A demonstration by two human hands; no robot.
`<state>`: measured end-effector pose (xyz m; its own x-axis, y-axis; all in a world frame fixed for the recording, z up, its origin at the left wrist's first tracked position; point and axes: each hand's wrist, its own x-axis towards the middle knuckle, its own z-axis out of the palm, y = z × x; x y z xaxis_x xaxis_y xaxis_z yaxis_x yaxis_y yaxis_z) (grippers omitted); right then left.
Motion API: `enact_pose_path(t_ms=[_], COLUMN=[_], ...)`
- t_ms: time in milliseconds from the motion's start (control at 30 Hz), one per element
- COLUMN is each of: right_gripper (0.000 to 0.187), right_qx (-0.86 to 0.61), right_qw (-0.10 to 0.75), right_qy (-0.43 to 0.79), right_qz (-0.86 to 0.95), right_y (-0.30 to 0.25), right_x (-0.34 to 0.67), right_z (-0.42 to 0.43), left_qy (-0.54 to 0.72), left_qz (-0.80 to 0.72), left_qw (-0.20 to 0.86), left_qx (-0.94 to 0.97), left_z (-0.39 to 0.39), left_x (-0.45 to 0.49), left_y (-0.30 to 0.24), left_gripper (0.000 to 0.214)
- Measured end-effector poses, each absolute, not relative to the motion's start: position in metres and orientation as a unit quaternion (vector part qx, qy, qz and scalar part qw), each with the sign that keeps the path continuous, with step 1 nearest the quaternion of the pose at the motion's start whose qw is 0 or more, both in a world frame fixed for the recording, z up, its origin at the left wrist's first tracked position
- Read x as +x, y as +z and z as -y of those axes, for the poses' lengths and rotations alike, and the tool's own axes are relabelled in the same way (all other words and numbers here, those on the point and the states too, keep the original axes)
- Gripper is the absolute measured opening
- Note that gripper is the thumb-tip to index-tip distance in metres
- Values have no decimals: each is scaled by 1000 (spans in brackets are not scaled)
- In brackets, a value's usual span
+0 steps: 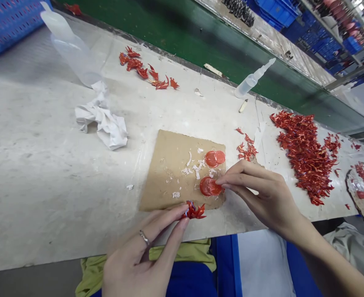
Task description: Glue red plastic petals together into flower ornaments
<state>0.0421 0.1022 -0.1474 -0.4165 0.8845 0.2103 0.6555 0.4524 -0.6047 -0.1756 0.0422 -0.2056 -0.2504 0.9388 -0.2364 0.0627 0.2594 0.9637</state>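
My left hand (141,247), with a ring on one finger, pinches a spiky red flower-like piece (194,211) at the fingertips. My right hand (262,194) reaches over a brown cardboard sheet (166,177), its fingertips gripping the edge of a round red disc (209,186). A second pair of overlapping red discs (215,158) lies just beyond it. White scraps are scattered on the cardboard. A small cluster of red pieces (247,149) sits right of the sheet, close to my right fingers.
A large heap of red spiky pieces (305,156) lies to the right, and a row of them (144,68) lies at the back. Also on the white-crusted bench (36,136) are crumpled white paper (103,119), a plastic squeeze bottle (250,81) and a translucent bottle (72,47).
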Motion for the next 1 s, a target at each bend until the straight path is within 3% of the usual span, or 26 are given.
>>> enact_pose_path(t_ms=[467,800,1000], right_gripper=[26,27,24], right_qx=[-462,-468,-465], right_qw=[259,272,264], right_qy=[202,211,208], right_qz=[824,814,819], right_y=[-148,-151,-149], right_x=[43,43,43], right_z=[-97,-92,-94], left_qy=[466,453,455], left_qz=[-631,-642,-609], left_qw=[466,457,459], left_qx=[408,415,461], left_z=[-42,-42,-44], left_x=[-177,-178,-182], left_y=[-206,-208,-208], left_gripper=[21,11,17])
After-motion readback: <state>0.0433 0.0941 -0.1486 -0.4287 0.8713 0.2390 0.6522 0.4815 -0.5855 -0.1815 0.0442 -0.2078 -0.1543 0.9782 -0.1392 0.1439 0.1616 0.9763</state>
